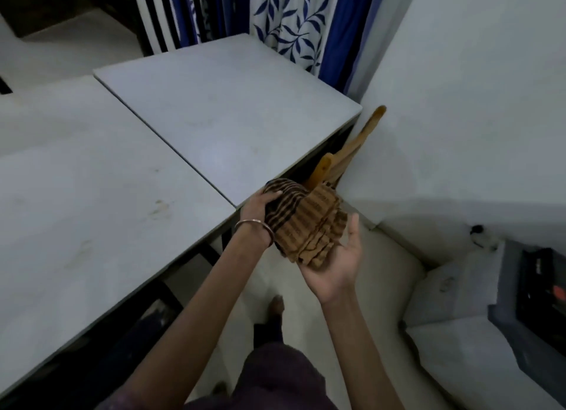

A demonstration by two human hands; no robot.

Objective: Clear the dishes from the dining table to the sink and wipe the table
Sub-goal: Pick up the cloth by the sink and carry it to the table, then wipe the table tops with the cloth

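Folded brown striped cloth [306, 225] sits between my two hands, held in the air just off the near corner of the white table [92, 195], not touching the top. My left hand [260, 205] grips its upper fold, fingers curled over the edge; a metal bangle [254, 225] is on that wrist. My right hand [333, 265] lies palm up beneath it, fingers nearly straight, carrying the stack. A wooden frame [346, 152] leans between table and wall. Leaf-print curtain [291, 20] beyond.

table [92, 179]: grey, faintly stained | cloth [309, 225]: brown, dark-striped, bunched, just off its edge
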